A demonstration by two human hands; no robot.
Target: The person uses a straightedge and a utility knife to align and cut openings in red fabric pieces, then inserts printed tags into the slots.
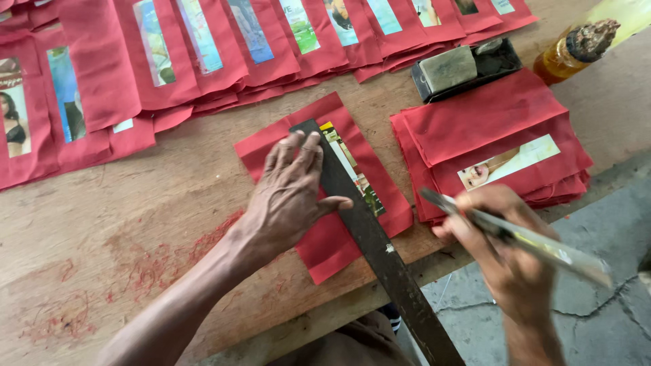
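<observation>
Paper piece [325, 237], red, thin and floppy, near worktop [135, 224] front edge: left hand [288, 196] pins dark stiff straightedge [380, 251] flat on it, right hand [495, 237] clenched around slim blade tool [522, 237].

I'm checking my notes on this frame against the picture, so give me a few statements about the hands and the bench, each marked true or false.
1. The left hand presses a dark ruler onto a red sheet. True.
2. The right hand is empty. False: it grips a thin blade.
3. A stack of red sheets lies right of the ruler. True.
4. The amber bottle stands at the bench's near left corner. False: it is at the far right.
5. The ruler lies wholly on the bench. False: its near end overhangs the edge.
</observation>
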